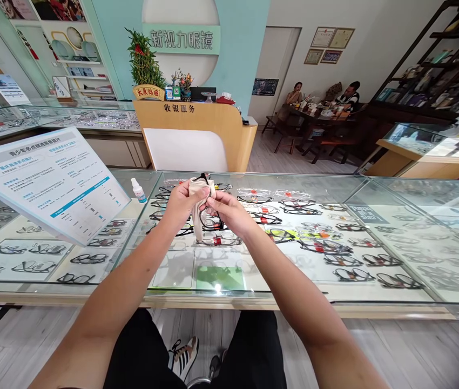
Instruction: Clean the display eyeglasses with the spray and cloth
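Both of my hands meet above the glass display counter, around a pair of dark-framed eyeglasses (pixel 212 220) and a beige cleaning cloth (pixel 197 216). My left hand (pixel 181 199) is closed on the cloth, which wraps over part of the glasses and hangs down below the fingers. With its thumb and fingers pinched, my right hand (pixel 229 212) grips the glasses at the cloth's edge. One dark-rimmed lens shows beneath the hands; the rest of the frame is partly hidden by cloth and fingers. A small white spray bottle (pixel 139 191) stands on the counter to the left.
Rows of eyeglasses (pixel 326 247) fill the glass counter (pixel 294 294). A large printed sign (pixel 51 183) leans at the left. Beyond are a wooden cashier desk (pixel 197 116) and two people seated at a dark table (pixel 314 111).
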Demonstrator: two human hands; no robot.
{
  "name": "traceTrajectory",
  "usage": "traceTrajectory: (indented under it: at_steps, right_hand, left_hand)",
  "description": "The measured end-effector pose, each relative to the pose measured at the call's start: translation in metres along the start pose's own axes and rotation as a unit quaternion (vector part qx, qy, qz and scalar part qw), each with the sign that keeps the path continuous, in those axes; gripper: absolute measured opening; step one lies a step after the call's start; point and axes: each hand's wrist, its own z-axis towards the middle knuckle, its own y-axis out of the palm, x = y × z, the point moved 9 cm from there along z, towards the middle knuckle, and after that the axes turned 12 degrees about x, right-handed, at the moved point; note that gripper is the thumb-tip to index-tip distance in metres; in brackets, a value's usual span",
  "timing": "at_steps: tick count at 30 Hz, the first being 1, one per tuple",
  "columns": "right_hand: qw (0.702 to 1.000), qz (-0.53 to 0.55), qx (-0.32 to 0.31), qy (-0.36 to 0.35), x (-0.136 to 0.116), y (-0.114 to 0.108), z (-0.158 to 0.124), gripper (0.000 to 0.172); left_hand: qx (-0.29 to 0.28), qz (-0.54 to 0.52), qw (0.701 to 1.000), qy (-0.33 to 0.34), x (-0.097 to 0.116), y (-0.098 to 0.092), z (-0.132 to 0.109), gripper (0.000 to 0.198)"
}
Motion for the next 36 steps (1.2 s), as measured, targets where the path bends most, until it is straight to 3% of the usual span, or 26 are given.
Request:
traceTrajectory:
  at_steps: [17, 28, 36]
  right_hand:
    - [0.998, -0.047, -0.002, -0.031, -0.008, 0.003, -0.001, 0.056]
    - [0.999, -0.026, 0.022, 0.002, -0.013, -0.009, 0.000, 0.054]
    - [1.000, 0.008, 0.018, 0.016, -0.009, -0.006, 0.001, 0.057]
  left_hand:
    - [0.005, -0.042, 0.999, -0.025, 0.001, -0.003, 0.005, 0.060]
    - [-0.151, 0.028, 0.986, -0.063, 0.006, -0.004, 0.008, 0.058]
    - [-0.079, 0.048, 0.996, 0.001, 0.008, 0.001, 0.003, 0.057]
